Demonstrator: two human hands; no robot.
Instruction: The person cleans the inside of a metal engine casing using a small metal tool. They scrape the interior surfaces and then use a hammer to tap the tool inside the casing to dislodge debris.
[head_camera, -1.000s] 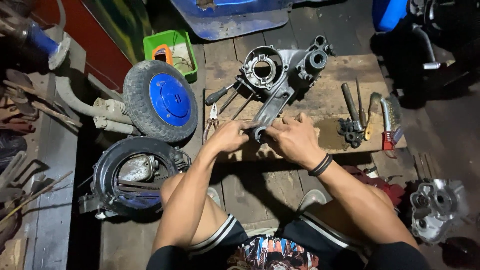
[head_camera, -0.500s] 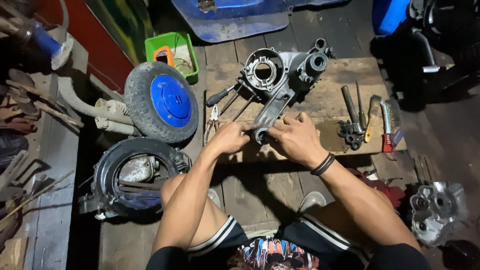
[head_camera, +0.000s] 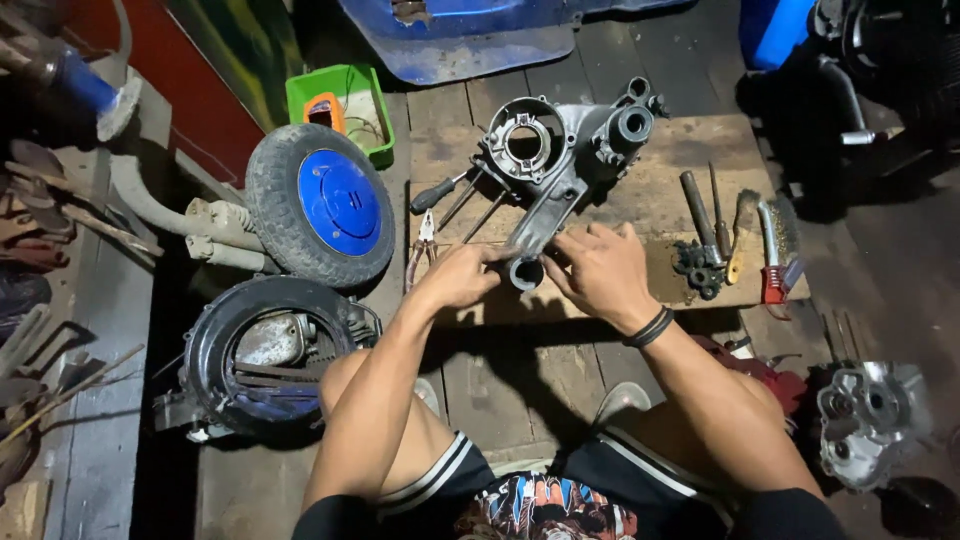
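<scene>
Both hands at near end of grey metal engine casing (head_camera: 560, 165), lying flat on wooden board (head_camera: 690, 130) in middle of plank floor; left hand (head_camera: 462, 275) w/ fingers curled narrow at round eye of casing's arm, right hand (head_camera: 598, 272) w/ fingers bent over same spot from other side, can't tell if anything small is pinched. Casing looks stripped bare, openings empty; screwdrivers (head_camera: 450, 190) and pliers (head_camera: 422, 240) just beside left hand, wire brush (head_camera: 772, 250) and sockets (head_camera: 700, 270) right of it; blue-hubbed wheel (head_camera: 325, 205) well apart on left; work seems mid-way, judging by loose parts around.
</scene>
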